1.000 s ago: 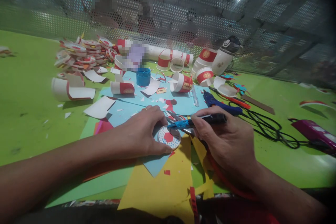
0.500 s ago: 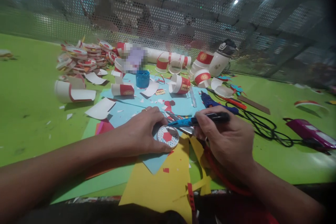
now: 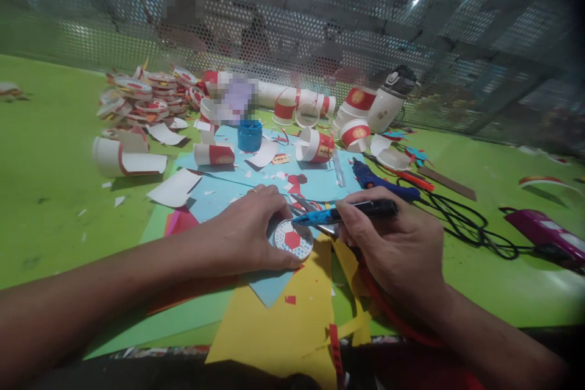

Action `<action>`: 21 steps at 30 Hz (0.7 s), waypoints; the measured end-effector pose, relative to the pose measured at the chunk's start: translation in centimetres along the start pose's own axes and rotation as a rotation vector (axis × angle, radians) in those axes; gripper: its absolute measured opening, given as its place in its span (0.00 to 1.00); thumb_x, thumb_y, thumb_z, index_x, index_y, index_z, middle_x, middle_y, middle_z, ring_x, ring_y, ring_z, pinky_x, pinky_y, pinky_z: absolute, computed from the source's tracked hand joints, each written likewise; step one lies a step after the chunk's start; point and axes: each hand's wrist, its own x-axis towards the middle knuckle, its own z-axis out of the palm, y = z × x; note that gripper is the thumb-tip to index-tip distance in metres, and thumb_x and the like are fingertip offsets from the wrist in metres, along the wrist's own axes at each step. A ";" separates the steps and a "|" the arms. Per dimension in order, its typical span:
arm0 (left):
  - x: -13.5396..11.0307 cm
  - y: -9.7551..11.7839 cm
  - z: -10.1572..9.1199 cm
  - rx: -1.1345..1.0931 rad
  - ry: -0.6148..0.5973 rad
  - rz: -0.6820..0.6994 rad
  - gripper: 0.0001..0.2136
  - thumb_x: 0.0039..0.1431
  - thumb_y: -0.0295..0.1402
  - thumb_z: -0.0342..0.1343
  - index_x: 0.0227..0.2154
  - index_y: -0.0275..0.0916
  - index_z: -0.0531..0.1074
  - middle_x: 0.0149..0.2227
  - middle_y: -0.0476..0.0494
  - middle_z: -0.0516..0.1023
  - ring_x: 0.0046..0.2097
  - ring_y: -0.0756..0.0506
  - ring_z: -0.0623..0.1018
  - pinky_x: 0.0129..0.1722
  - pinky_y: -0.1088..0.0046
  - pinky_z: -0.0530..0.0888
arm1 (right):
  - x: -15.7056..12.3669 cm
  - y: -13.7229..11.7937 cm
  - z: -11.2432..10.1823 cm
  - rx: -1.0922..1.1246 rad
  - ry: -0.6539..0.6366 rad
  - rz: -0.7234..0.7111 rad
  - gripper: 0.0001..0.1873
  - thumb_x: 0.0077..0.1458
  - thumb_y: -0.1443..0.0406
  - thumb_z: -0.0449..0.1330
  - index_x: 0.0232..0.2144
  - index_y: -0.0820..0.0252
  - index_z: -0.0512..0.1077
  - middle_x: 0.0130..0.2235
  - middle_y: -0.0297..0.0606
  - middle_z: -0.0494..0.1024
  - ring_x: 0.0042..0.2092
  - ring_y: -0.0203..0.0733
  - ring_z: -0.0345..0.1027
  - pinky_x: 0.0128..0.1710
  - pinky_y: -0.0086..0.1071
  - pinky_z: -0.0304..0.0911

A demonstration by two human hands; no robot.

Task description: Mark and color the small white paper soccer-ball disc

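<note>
A small white paper disc (image 3: 301, 250) with a red hexagon in its middle and blue dots around it lies on the coloured sheets. My left hand (image 3: 249, 231) grips the disc by its left edge, thumb at the near side and fingers at the far side. In my right hand (image 3: 393, 250) is a black marker (image 3: 381, 208) whose front end is smeared blue. The marker's tip is at the disc's far edge; whether it touches cannot be made out. Scissors (image 3: 326, 230) with red handles lie partly hidden under the right hand.
Cut paper cups (image 3: 315, 147) and white scraps lie beyond the hands, around a blue paint jar (image 3: 250, 136). A pile of decorated discs (image 3: 153, 94) stands back left. At right are a blue glue gun (image 3: 381, 181), its black cord and a white bottle (image 3: 386, 103).
The marker's tip has shifted slightly on the far part of the disc. My left hand keeps its grip, and the view has moved a little.
</note>
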 end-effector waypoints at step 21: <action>0.1 0.0 0.0 0.031 -0.018 -0.002 0.19 0.42 0.42 0.67 0.34 0.38 0.70 0.36 0.47 0.67 0.36 0.45 0.66 0.34 0.70 0.63 | 0.3 -0.1 0.5 -0.014 0.004 -0.064 0.11 0.54 0.62 0.65 0.24 0.61 0.72 0.18 0.28 0.69 0.19 0.29 0.59 0.20 0.25 0.56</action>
